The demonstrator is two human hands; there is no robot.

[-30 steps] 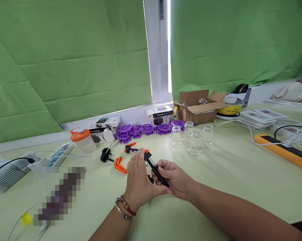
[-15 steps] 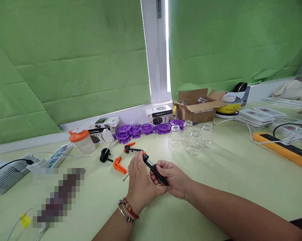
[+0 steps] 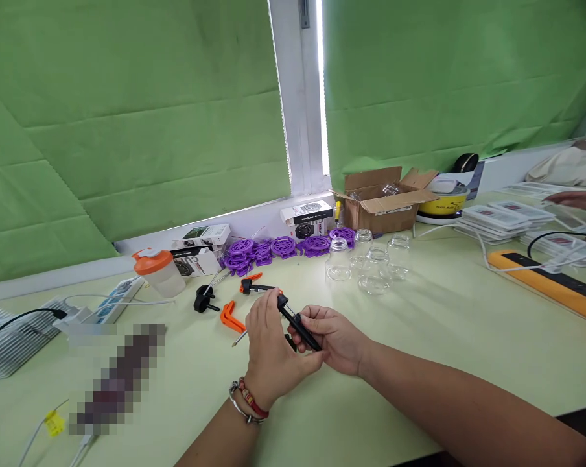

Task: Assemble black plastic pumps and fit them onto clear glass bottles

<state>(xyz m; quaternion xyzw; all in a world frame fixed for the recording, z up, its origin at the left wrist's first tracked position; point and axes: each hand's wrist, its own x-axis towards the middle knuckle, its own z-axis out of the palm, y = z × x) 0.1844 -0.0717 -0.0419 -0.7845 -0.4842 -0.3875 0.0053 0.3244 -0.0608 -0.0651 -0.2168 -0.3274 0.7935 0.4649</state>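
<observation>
A slim black tool-like part (image 3: 304,331) with a bare, lighter stretch near its upper end is tilted between my hands; I cannot tell its exact kind. My right hand (image 3: 334,337) grips its lower half with thumb and fingers. Around it curves my left hand (image 3: 276,347), fingertips at the upper end and thumb near the lower end. From behind the left hand pokes a thin rod with a brassy tip (image 3: 239,338). Just beyond lie an orange V-shaped piece (image 3: 231,318), a black-and-orange part (image 3: 254,285) and black round-headed parts (image 3: 205,299).
Several clear jars (image 3: 374,272) stand right of the hands. Behind are purple plastic parts (image 3: 283,247), small boxes (image 3: 306,220) and an open carton (image 3: 385,206). At left are an orange-lidded bottle (image 3: 157,269) and a power strip (image 3: 118,299). Another person's hand (image 3: 577,200) reaches in at right.
Both hands keep hold of the black part, which has shifted only slightly. Another person's hand has come further in at the right, above the stacked white cards.
</observation>
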